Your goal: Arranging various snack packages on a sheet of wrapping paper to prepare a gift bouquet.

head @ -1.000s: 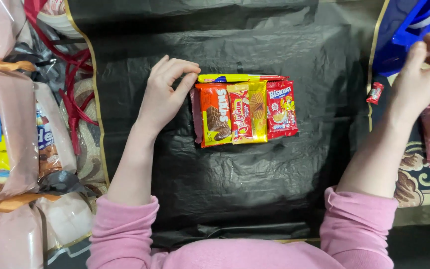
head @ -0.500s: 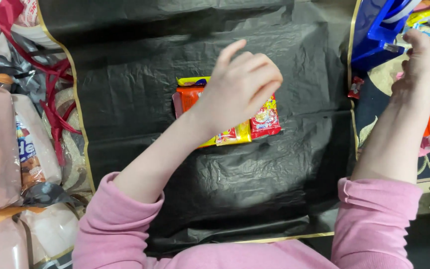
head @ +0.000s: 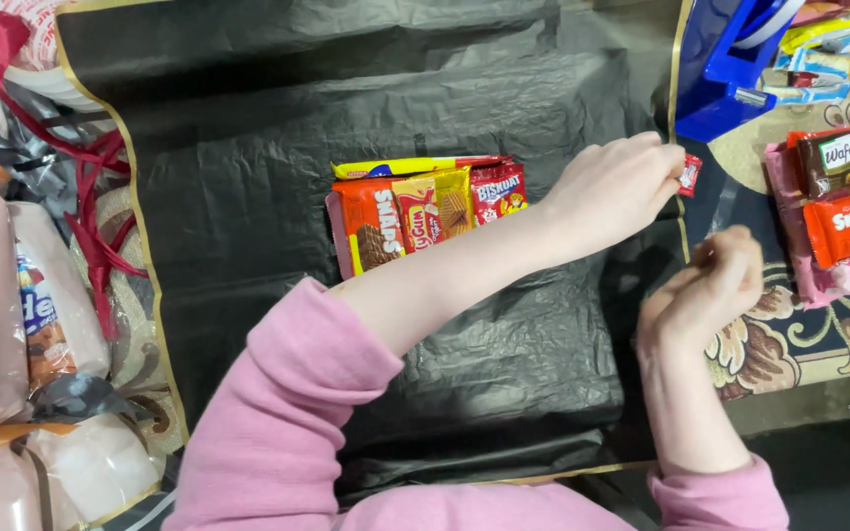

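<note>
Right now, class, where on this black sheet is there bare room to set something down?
Bare: the black sheet above and left of the snack packets, and its lower middle. Crowded: the right edge, with the left hand, right hand, blue tape dispenser.

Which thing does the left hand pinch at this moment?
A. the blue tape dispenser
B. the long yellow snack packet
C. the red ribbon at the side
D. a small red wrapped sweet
D: the left hand, reaching across the black plastic sheet, pinches a small red wrapped sweet in its fingertips, just below the blue tape dispenser.
</note>
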